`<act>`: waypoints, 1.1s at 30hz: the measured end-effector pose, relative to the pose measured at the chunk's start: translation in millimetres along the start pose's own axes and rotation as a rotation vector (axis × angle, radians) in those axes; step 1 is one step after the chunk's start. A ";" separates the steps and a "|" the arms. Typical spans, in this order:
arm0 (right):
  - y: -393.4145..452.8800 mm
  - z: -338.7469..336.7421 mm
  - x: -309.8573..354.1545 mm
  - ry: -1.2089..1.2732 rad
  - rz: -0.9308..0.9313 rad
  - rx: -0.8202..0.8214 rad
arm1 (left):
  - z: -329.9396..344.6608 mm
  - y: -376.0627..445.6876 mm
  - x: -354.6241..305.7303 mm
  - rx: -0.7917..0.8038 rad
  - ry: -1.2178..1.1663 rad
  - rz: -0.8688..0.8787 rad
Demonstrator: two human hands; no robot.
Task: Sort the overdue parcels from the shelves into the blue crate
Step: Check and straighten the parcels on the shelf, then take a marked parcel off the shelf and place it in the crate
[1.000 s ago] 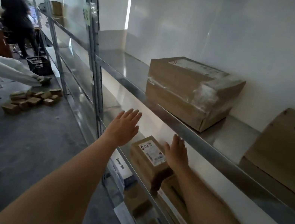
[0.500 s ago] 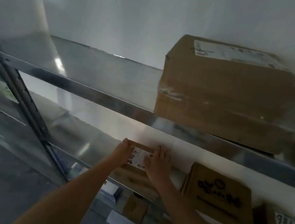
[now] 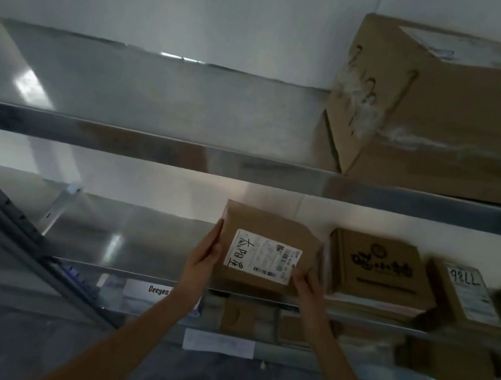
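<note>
Cardboard parcel (image 3: 265, 252), small and brown, white shipping label (image 3: 262, 256) with a barcode and black handwriting on top, sits on the middle metal shelf (image 3: 121, 234) near its front edge. Left hand (image 3: 202, 256) wraps the parcel's left side, thumb up along the edge, fingers under or behind it. Right hand (image 3: 306, 283) clamps the front right corner, fingers curled onto the box. Parcel is gripped between both hands; can't tell if it's lifted off the shelf. Just right of it: flat box with black print (image 3: 379, 269), then a box marked 7786 (image 3: 465, 294), both blurry. Upper shelf (image 3: 158, 96) has one large taped carton (image 3: 450, 114) at right. Lower shelf holds more brown boxes (image 3: 246, 319) and a white "Deeyeo" package (image 3: 144, 293). Blue crate not in view.
</note>
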State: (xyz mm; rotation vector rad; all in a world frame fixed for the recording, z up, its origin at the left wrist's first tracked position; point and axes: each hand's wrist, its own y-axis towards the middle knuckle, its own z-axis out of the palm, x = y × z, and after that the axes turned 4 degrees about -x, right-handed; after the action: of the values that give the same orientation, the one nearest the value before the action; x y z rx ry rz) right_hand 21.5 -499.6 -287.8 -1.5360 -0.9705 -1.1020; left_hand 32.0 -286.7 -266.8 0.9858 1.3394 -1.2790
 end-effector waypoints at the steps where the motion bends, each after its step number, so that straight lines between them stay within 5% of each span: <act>1: -4.9 0.1 -3.0 0.023 -0.013 -0.009 | -2.1 -7.9 -3.3 0.028 0.007 0.062; 6: -20.6 -2.1 -9.5 0.037 -0.015 -0.033 | -10.7 -24.0 -0.2 0.059 0.009 0.189; 17: 4.4 28.1 35.2 -0.255 -0.024 0.052 | -38.8 12.6 -35.6 -0.132 0.029 -0.151; 28: 3.3 69.4 31.1 -0.308 0.067 0.215 | -72.1 22.8 -14.2 -0.098 0.227 -0.251; 33: 6.3 44.1 28.3 -0.341 0.033 0.168 | -46.6 15.7 -22.4 -0.317 0.464 -0.046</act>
State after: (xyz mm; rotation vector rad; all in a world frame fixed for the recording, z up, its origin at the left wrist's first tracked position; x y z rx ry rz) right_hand 43.3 -456.1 -267.3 -1.6234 -1.2288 -0.7260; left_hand 45.5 -237.2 -250.2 1.0650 1.8632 -0.8559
